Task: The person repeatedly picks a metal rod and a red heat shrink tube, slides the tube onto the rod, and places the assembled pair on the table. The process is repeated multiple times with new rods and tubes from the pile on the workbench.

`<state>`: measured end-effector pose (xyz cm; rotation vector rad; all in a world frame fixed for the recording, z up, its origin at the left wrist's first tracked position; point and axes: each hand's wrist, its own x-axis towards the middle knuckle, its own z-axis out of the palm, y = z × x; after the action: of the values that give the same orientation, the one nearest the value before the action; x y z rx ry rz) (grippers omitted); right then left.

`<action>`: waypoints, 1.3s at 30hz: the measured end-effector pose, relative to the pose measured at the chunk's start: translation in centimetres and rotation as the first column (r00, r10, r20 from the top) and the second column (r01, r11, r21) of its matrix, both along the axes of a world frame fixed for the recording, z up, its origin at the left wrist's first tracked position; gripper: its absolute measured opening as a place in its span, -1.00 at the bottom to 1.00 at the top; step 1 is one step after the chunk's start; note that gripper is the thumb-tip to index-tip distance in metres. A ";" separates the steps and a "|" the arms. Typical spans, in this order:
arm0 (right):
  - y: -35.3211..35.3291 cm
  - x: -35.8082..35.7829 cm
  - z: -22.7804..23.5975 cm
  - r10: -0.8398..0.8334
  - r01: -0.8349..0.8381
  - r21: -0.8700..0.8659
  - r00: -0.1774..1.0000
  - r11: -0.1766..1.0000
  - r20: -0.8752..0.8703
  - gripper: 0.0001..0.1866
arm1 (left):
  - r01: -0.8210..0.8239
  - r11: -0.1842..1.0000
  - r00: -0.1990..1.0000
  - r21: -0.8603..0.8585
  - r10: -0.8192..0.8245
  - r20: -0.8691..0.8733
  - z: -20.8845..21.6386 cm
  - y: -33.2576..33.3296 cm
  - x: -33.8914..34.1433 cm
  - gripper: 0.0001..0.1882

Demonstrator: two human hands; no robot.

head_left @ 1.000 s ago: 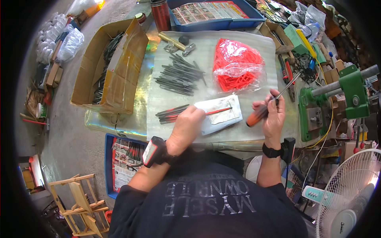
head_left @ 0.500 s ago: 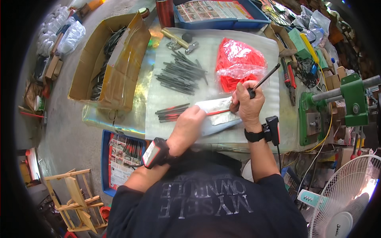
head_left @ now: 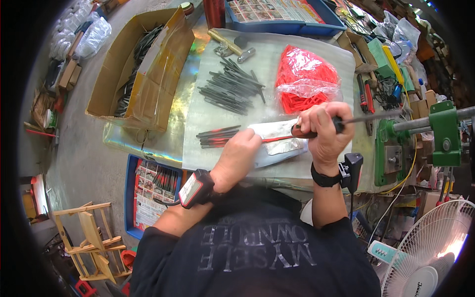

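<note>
Concrete floor point(head_left: 76, 163) runs off to the left of a workbench point(head_left: 175, 116) with a shiny, faintly rainbow-tinted top, where someone in a dark shirt is at work. What catches my eye is a thin strip point(head_left: 277, 139), bright red along the part I can see, lying across a white packet point(head_left: 269, 129) near the front of the bench. Its left end disappears under the left hand point(head_left: 238, 152), whose fingers are pinched together on it. The right hand point(head_left: 329, 132) is wrapped firmly round a screwdriver point(head_left: 339, 124), the metal shaft blurred and pointing right, the dark handle's butt close to the strip's right end; whether they touch, I can't tell.

Pale foam sheeting point(head_left: 198, 161) covers much of the bench. On it, just left of the left hand, lies a small bunch of black-and-red strips point(head_left: 213, 137); farther back are a loose heap of black strips point(head_left: 230, 89), a hammer point(head_left: 228, 43) and a clear bag of red pieces point(head_left: 307, 79).

An open cardboard box point(head_left: 163, 84) stands at the left, dark pieces inside. Over to the right I see a green press point(head_left: 445, 136) and a white fan point(head_left: 435, 252); a slatted wooden frame point(head_left: 91, 232) sits low on the left.
</note>
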<state>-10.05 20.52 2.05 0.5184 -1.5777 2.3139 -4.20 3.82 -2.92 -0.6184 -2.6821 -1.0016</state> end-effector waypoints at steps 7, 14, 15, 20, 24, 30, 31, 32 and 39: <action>-1.4 -0.2 -0.2 -0.089 0.005 0.310 0.962 0.951 0.258 -0.86 | -0.028 0.999 1.000 -0.030 0.028 -0.005 0.0 -0.1 0.0 -0.94; -1.0 0.6 -0.5 -0.067 0.045 0.255 0.995 0.966 0.079 -0.87 | 0.003 1.000 0.999 0.026 -0.002 -0.051 -0.2 0.5 -0.5 -0.92; -1.5 0.3 -1.3 -0.129 0.040 0.370 0.967 0.928 0.220 -0.86 | -0.002 0.999 0.999 0.037 0.004 -0.045 -0.2 0.6 -0.6 -0.92; -1.0 0.1 -3.9 -0.118 0.056 0.279 0.971 0.959 0.210 -0.83 | -0.062 0.981 0.998 0.184 0.061 0.012 0.0 0.4 -0.1 -0.94; -1.0 0.3 -3.1 -0.081 0.008 0.295 0.968 0.955 0.236 -0.83 | -0.081 0.959 0.997 0.273 0.074 0.033 0.0 0.2 0.1 -0.95; -1.2 1.1 1.6 0.181 -0.170 0.103 0.978 0.980 -0.105 -0.84 | -0.067 0.957 0.997 0.281 0.056 0.046 -0.1 0.1 -0.1 -0.97; -1.2 1.2 1.9 0.239 -0.236 0.037 0.956 0.971 -0.168 -0.84 | -0.063 0.961 0.997 0.270 0.051 0.052 -0.1 0.1 -0.1 -0.97; -1.5 1.2 1.8 0.254 -0.261 -0.009 0.944 0.965 -0.209 -0.83 | -0.059 0.961 0.998 0.269 0.047 0.050 -0.1 0.1 -0.2 -0.98; -2.9 0.3 -0.6 0.009 -0.083 0.486 0.988 0.870 0.152 -0.80 | -0.062 0.950 0.998 0.306 0.052 0.041 -0.1 0.0 -0.1 -0.94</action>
<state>-9.73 17.66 1.43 0.5077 -2.2682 2.0044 -4.29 3.87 -3.02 -0.4613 -2.4771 -1.3863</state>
